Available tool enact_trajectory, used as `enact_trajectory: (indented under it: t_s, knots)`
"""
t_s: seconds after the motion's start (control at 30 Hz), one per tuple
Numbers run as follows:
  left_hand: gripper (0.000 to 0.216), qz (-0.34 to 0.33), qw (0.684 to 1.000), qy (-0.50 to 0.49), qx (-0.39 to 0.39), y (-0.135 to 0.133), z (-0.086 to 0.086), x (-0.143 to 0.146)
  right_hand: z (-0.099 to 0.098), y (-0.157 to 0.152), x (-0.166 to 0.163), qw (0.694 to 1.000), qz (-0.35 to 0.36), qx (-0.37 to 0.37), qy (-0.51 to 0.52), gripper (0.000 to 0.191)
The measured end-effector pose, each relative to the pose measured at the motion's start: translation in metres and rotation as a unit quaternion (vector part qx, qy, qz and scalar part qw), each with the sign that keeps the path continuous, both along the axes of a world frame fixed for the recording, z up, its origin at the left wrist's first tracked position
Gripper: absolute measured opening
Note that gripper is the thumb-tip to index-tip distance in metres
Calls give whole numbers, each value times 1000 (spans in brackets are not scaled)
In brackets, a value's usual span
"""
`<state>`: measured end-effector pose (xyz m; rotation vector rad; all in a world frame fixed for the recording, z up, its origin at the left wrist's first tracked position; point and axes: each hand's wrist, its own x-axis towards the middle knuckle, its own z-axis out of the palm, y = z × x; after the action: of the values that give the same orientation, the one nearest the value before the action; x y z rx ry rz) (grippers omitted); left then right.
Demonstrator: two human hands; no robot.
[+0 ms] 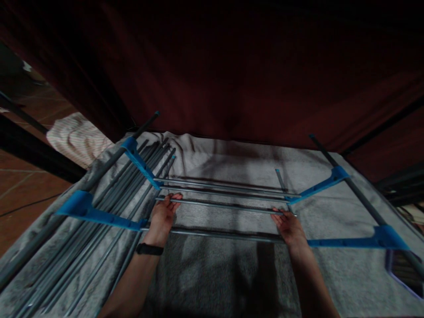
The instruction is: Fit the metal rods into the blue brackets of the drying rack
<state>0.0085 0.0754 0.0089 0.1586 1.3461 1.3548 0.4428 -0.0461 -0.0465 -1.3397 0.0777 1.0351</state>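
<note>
A thin grey metal rod (218, 205) lies crosswise between my hands, held near both ends. My left hand (164, 213), with a dark band on the wrist, closes its fingers on the rod's left end. Around its right end are the fingers of my right hand (287, 223). Other crossbars (225, 191) run just beyond it, and a nearer crossbar (228, 235) passes below my hands. These join blue plastic brackets on the left (99, 213) and right (357, 238), which sit on thicker grey poles (109, 165). Both rod ends look apart from the brackets.
Several loose grey tubes (99, 234) lie in a bundle at the left on a grey blanket (205, 274). A dark red curtain (232, 88) hangs behind. A striped cloth (77, 137) is at the far left, and a purple-edged object (404, 274) sits at the right.
</note>
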Motion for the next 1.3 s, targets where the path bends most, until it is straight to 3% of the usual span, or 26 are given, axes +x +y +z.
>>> enact_trajectory:
  t_s: [1.3]
  knots:
    - [22, 8, 1000, 0, 16, -2, -5, 1, -6, -1, 0, 999, 7, 7, -38, 12]
